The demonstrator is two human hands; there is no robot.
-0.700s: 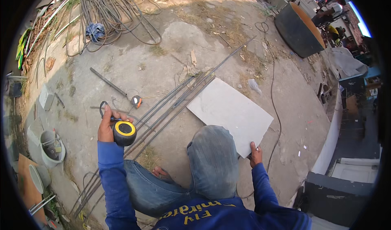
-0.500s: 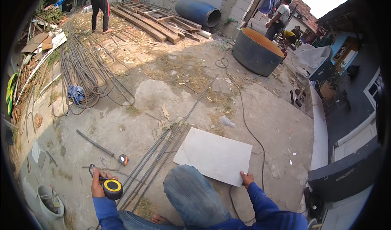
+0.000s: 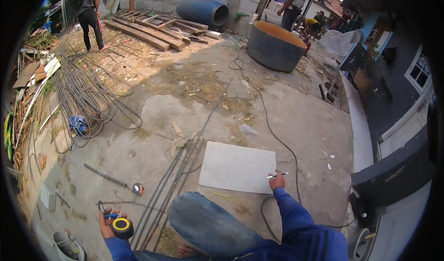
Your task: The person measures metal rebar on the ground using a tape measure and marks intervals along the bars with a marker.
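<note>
On ground | left hand (image 3: pixel 109 218) grips tape measure (image 3: pixel 122 227) | right hand (image 3: pixel 277 181) pen (image 3: pixel 277 175)

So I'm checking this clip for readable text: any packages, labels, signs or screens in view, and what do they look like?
No packages, signs or screens show.
Tape measure: in the left hand, lower left; round black case with a yellow disc label on its face.
White pen or marker: in the right hand, over the pale tile; no label visible.
</note>
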